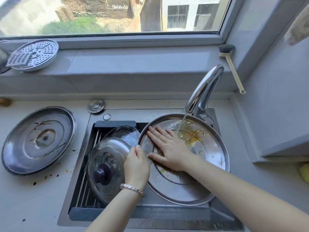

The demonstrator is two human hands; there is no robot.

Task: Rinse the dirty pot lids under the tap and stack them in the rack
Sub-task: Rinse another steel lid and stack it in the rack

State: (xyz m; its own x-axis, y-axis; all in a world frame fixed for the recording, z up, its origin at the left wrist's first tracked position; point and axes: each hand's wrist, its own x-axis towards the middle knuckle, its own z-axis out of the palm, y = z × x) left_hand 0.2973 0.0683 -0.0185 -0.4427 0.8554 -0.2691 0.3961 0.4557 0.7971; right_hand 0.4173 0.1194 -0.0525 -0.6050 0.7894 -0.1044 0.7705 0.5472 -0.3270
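Note:
A large steel pot lid [207, 158] lies tilted over the sink with its inner side up, smeared with orange-brown grease. Water from the tap [203, 91] runs onto its upper part. My left hand [136, 164] grips the lid's left rim. My right hand [167, 146] lies flat on the lid's inner surface, fingers spread. In the rack [87, 174] over the sink's left half rest two glass lids: one with a dark knob [107, 166], another [123, 133] behind it. A second dirty steel lid [38, 139] lies upside down on the counter at left.
A perforated steamer plate [34, 55] and a small grater sit on the window ledge at left. A dish brush [231, 64] leans in the ledge's right corner. A small round metal cap [96, 106] lies behind the sink. A yellow sponge [304, 173] shows at the right edge.

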